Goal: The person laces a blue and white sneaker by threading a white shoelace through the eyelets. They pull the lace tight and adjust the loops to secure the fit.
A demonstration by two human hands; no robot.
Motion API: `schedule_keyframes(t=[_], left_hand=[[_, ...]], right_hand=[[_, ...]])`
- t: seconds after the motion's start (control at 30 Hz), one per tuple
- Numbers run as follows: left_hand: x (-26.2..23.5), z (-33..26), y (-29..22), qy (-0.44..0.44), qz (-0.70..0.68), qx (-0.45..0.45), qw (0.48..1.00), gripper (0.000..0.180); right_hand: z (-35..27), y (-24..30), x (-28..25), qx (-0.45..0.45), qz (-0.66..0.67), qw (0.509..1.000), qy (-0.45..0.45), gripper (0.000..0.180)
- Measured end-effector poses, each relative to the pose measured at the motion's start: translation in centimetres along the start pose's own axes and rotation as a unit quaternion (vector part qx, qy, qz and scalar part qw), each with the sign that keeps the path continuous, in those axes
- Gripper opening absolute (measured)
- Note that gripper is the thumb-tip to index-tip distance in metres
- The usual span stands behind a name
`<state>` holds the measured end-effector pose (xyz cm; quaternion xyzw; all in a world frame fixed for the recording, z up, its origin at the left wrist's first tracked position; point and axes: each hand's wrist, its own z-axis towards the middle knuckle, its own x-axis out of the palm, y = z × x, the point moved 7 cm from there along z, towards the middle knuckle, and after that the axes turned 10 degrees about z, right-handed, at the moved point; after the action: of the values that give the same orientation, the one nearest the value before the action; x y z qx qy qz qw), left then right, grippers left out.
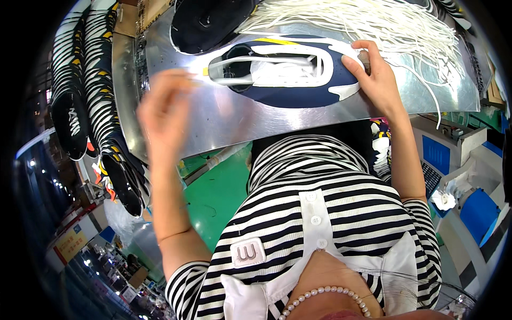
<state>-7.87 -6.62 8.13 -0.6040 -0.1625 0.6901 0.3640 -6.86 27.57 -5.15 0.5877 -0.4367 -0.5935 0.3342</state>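
On the shiny metal worktable lies a flat navy shoe upper with white trim and a yellow stripe along its far edge, its open throat turned toward the person's left. The right hand rests on the toe end of it — thumb pressed down on the navy fabric, the other fingers curled over the edge. Something small and dark shows under those fingers, but I cannot tell what it is or whether it is gripped.

The left hand hangs above the bare metal just beside the heel end of the upper, not touching it. It is blurred, so how far its fingers are spread and whether they hold anything cannot be told.

Behind the upper sits a loose heap of white laces, spilling across the table's far right part — some strands trail down past the right hand. Another dark upper lies at the far edge. To the left, a tall stack of striped dark uppers stands beside the table.
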Motion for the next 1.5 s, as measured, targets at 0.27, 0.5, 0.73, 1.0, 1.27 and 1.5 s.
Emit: schedule_keyframes(t=[0.27,0.5,0.73,1.0,1.27,1.5], left_hand=[[6.9,3.1,-8.2,-0.017,0.074,0.207,0.976,0.009],[10.9,3.3,-7.1,-0.015,0.090,0.200,0.976,0.020],[13.9,0.7,2.5,0.381,-0.200,-0.332,0.839,0.059],[15.5,1.6,1.3,0.138,-0.198,-0.231,0.942,0.026],[14.6,1.2,-0.1,0.069,-0.211,-0.168,0.961,0.018],[14.5,1.2,-0.2,0.082,-0.164,-0.148,0.972,0.018]], right_hand=[[-0.5,2.7,-2.2,-0.035,0.199,0.979,-0.024,0.024],[-1.5,3.7,5.5,0.082,0.415,0.899,0.115,0.023],[-0.3,3.0,6.4,0.014,0.356,0.934,0.016,0.030],[-0.2,4.1,6.4,-0.009,0.169,0.985,0.024,0.040],[-1.2,5.9,5.7,-0.041,0.169,0.982,0.078,0.035],[-2.3,6.7,3.9,-0.143,0.110,0.982,0.048,0.013]])
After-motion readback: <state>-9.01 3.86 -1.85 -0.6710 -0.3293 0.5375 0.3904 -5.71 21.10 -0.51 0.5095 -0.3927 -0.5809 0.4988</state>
